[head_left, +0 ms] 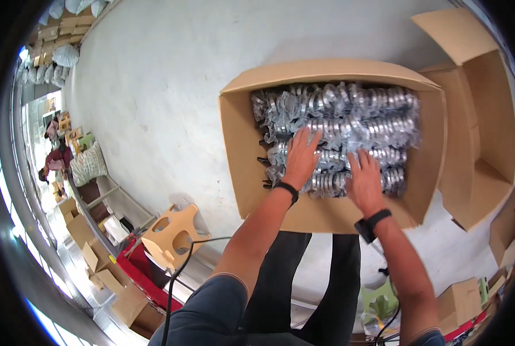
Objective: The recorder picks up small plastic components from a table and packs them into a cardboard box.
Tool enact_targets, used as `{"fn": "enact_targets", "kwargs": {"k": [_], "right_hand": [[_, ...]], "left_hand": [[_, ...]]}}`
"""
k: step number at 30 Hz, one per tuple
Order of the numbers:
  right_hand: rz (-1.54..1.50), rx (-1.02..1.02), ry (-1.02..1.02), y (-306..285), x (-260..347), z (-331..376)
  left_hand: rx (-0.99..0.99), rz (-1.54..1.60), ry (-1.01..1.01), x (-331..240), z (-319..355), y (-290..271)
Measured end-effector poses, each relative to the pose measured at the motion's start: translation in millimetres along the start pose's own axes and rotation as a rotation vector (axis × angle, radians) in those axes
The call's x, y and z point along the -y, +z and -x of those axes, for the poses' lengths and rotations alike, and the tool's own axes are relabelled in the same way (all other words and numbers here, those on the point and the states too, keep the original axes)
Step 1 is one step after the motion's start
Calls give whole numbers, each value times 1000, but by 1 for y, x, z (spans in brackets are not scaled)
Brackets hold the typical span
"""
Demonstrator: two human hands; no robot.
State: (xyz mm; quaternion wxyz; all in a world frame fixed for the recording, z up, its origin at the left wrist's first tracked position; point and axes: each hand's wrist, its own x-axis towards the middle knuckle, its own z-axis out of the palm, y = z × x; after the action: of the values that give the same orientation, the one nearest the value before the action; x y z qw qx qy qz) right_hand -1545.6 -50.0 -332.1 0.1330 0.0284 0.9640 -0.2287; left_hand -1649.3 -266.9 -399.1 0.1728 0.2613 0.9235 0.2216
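In front of me stands an open cardboard box [246, 167], its flaps folded outward. Rows of shiny round metal parts in clear plastic wrap [378, 98] fill it; their exact kind I cannot make out. Black pieces poke out along the left side of the rows. My left hand [302, 158] reaches into the box and rests on the wrapped parts left of the middle, fingers stretched out. Beside it, my right hand [364, 176] lies on the lower rows towards the right, fingers spread. Neither hand is closed around a part.
Another open cardboard box [482, 132] stands against the right side. A tan plastic stool [174, 233] is on the floor to the left, a green stool [379, 301] near my legs. More cartons [462, 303] sit at the lower right. Far left, people [58, 158] are beside a stuffed sack [89, 164].
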Motion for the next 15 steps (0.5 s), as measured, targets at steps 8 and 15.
{"fn": "enact_targets", "kwargs": {"k": [8,15], "right_hand": [[-235,218,790,-43,60,419],[-357,38,1254,-50,242,675]], "left_hand": [[219,78,-82,-59,191,-121],[533,-56,-113,-68,269,-240]]}}
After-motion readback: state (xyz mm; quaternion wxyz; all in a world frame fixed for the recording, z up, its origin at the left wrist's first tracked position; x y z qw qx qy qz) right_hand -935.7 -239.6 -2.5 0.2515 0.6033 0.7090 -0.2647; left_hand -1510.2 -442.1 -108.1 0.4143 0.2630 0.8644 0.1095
